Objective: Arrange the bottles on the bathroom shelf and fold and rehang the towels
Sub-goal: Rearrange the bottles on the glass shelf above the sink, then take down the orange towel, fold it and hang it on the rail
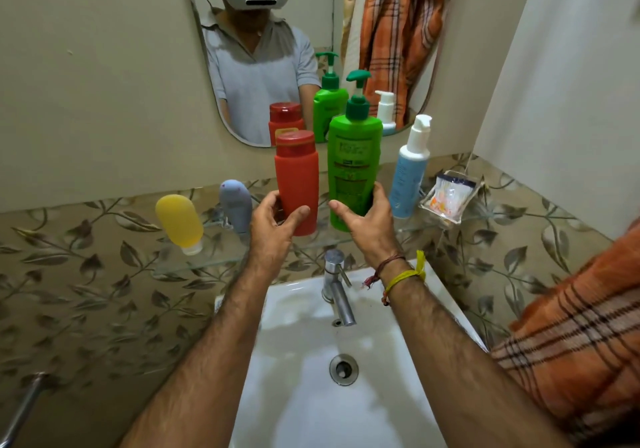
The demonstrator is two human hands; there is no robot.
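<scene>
A glass shelf point(194, 267) runs along the wall above the sink. My left hand point(273, 226) grips the lower part of a red bottle point(298, 177) standing upright on it. Right beside it, my right hand point(367, 219) holds the base of a tall green pump bottle point(353, 163). A yellow squeeze bottle point(178, 221) and a grey one point(237, 205) stand cap-down at the shelf's left. A white-and-blue pump bottle point(410, 174) stands at the right. An orange checked towel point(581, 337) hangs over my right shoulder.
A small clear packet point(450, 198) sits at the shelf's right end. Below are the white sink point(311, 378) and its steel tap point(337, 288). The mirror point(270, 67) reflects the bottles and a hanging orange towel point(398, 28). A metal rod point(24, 409) shows at lower left.
</scene>
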